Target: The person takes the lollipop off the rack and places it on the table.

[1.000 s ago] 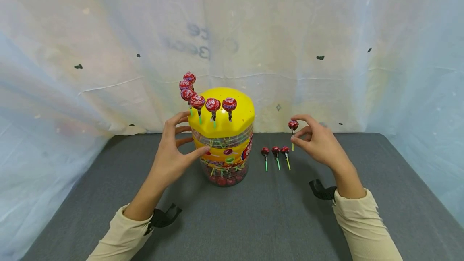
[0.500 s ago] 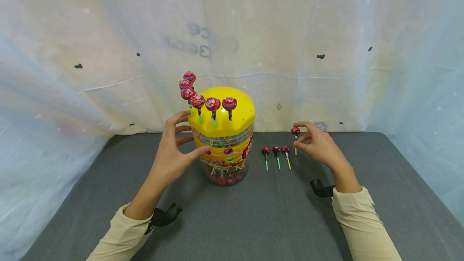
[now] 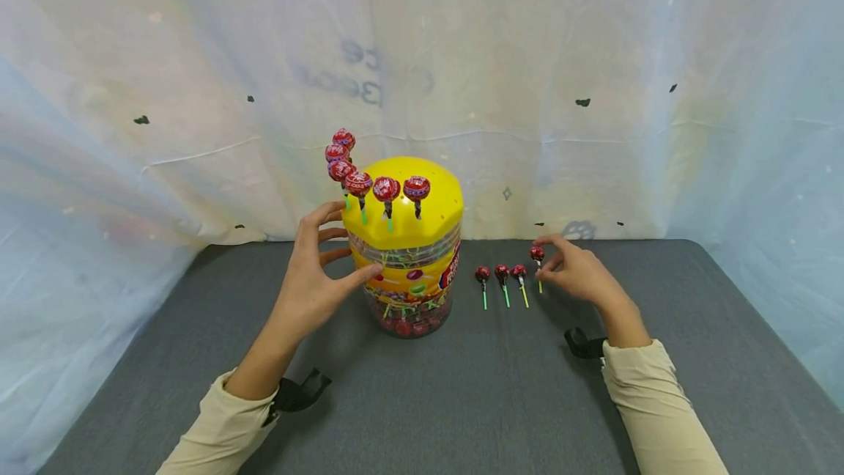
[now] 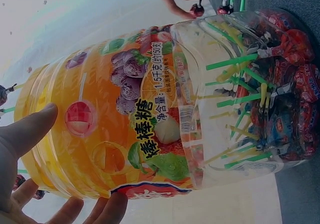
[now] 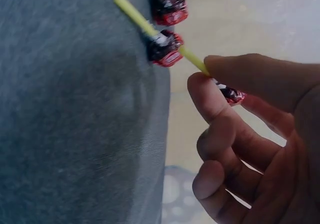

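A clear candy jar (image 3: 406, 297) with an orange fruit label and a yellow lid (image 3: 435, 215) stands on the table. My left hand (image 3: 310, 288) holds its left side, thumb on the label and fingers round the far side. Several red-wrapped lollipops (image 3: 386, 190) stick up along the lid's left and front edge. My right hand (image 3: 583, 273) pinches a lollipop (image 3: 537, 253) by its yellow stick (image 5: 192, 59), head up, close over the table. Left of it, 3 lollipops (image 3: 502, 271) lie in a row, sticks toward me.
The grey table (image 3: 461, 402) ends at the back against a pale hanging sheet (image 3: 501, 94). More lollipops (image 4: 295, 89) fill the bottom of the jar. A black strap (image 3: 303, 393) hangs from the left wrist, another strap (image 3: 583, 343) from the right.
My right hand has lowered the lollipop toward the table and shifted slightly right, beside the row. The left hand and the jar have stayed in place.
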Demonstrator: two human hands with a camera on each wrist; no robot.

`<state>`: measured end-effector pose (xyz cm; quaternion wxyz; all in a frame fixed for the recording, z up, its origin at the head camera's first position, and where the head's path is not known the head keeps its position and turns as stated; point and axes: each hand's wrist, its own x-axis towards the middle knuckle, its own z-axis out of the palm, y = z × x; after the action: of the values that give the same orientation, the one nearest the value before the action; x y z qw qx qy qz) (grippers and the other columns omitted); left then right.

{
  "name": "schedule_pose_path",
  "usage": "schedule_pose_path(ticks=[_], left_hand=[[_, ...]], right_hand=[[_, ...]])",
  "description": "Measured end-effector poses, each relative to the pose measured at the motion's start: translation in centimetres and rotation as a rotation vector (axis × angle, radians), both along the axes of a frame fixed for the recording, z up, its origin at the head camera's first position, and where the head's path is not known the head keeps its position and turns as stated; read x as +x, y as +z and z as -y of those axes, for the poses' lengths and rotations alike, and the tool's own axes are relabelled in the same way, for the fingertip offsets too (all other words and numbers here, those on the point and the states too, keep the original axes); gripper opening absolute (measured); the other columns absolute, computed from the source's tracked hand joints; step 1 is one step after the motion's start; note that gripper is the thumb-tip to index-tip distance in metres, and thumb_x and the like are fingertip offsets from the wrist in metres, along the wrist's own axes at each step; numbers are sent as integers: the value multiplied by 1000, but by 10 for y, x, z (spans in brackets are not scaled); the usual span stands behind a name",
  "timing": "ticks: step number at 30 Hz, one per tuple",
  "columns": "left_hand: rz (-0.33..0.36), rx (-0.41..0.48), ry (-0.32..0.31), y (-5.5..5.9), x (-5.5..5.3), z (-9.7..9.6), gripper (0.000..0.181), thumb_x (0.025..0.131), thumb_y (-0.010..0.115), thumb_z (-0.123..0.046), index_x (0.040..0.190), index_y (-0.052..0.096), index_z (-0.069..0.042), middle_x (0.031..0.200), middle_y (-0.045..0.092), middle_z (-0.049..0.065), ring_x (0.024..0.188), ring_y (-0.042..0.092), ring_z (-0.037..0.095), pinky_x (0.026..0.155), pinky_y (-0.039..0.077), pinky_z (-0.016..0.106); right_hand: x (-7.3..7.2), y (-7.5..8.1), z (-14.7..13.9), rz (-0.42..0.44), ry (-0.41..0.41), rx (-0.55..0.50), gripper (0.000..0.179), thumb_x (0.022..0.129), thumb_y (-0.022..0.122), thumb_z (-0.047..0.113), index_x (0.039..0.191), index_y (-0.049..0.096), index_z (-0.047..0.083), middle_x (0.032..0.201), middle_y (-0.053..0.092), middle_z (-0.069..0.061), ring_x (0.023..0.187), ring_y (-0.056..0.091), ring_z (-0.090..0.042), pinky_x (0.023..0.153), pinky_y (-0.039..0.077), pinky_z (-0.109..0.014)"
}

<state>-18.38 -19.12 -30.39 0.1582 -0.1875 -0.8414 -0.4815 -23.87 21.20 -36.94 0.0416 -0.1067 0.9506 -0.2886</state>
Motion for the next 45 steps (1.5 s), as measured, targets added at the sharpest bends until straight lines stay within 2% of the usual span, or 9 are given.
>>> schedule_pose_path(ticks=[6,16,31,40,45], left_hand=[[0,1,1,0,1,0,97,80,84,-10,155,23,-20,153,30,12,127,47,32,100,52,56],[11,-2,4,1,1,0,97,80,84,-12,155,23,-25,154,29,11,128,46,32,101,51,56],[7,-5,5,1,1,0,97,80,84,-12,155,23,-25,155,29,10,128,46,32,101,52,56],[5,-5,4,1,1,0,97,80,84,-11,155,23,-24,152,30,13,128,47,32,100,52,56],[3,-7,3,1,1,0,98,80,84,-11,155,23,-23,152,30,12,128,47,32,100,52,56]], right_hand=[[-4,-7,-2,57,29,17,56,92,68,14,142,46,4,94,73,-10,73,63,-15,64,47,-31],[-3,-11,1,156,46,73,60,91,71,16,144,47,1,85,70,-6,65,54,-13,59,42,-29],[-4,-15,0,136,39,60,59,91,71,16,143,48,3,87,70,-6,66,55,-14,59,43,-29],[-2,-12,4,135,-31,151,58,90,71,19,142,50,6,92,70,-6,70,59,-15,61,45,-32],[-2,-13,4,143,-27,145,58,90,71,20,142,49,7,95,72,-7,73,60,-16,62,46,-33]])
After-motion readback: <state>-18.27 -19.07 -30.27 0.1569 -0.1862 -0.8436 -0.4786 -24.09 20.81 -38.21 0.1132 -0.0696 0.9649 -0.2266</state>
